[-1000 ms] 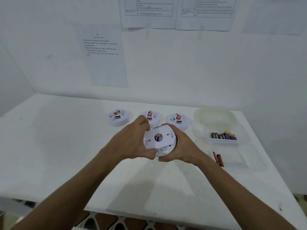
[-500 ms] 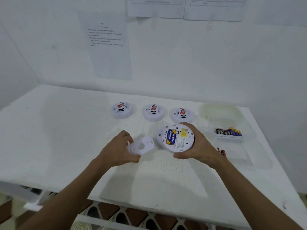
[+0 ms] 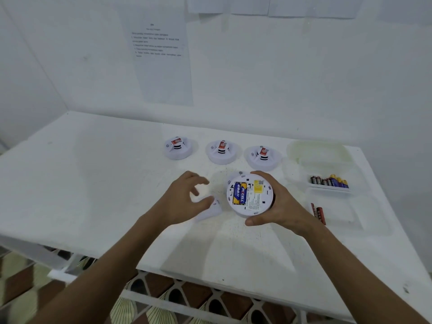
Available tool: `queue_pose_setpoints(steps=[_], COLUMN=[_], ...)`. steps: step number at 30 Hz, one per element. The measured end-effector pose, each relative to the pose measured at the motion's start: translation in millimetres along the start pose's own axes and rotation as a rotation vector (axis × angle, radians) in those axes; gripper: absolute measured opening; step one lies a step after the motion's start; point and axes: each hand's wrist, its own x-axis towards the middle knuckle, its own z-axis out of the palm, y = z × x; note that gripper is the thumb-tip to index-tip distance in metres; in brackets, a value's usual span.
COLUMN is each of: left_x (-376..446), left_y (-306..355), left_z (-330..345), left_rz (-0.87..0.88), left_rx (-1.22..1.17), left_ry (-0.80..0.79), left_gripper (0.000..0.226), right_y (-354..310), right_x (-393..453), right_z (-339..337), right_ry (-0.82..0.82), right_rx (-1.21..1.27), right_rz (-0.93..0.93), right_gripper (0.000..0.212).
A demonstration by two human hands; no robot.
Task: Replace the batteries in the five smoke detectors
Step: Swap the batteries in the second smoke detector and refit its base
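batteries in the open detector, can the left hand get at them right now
Probably yes: the right hand grips only the detector by its rim, the two batteries lie uncovered, and the left hand hovers beside them holding nothing.

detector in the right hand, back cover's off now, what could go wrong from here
1. The right hand holds the open smoke detector tilted with its two batteries exposed; they might drop out if it tips further.
2. The back cover lies on the white table under the left hand and could be knocked aside or forgotten.
3. Two loose batteries lie near the tray of batteries; old and new could get mixed.
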Motion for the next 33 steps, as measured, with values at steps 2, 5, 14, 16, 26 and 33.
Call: queue_pose_setpoints(steps=[2,5,14,16,26,33], left_x=[5,18,49,58,94,108], left_y=[31,69,140,155,205,221], left_z=[-6,-7,26,38,85,103], left_rz=[0.051,0.110,0.180,0.181,0.284,0.304], left_rx=[-0.072,-0.067,0.090,0.134,0.256,0.379], left_ry=[-0.044,-0.193,-0.345,-0.381,-0.469,-0.503], left_gripper=[0.041,0.044,0.048,0.046,0.038,0.038], right_y=[-2,-5,-6,-2,18,26], right_x=[-3,-8,-41,-48,-72,-72], right_z=[-4,-15,-72,-86,-144,-162], right_ry=[-0.003,0.009,0.081,0.104,0.164,0.188], right_rx=[-0.003,-0.011,-0.064,-0.105,-0.146,-0.149], right_rz=[-0.010,-0.029,-0.060,-0.046,-0.041,-0.067], right_gripper=[0.095,0.099,0.098,0.097,0.093,0.088])
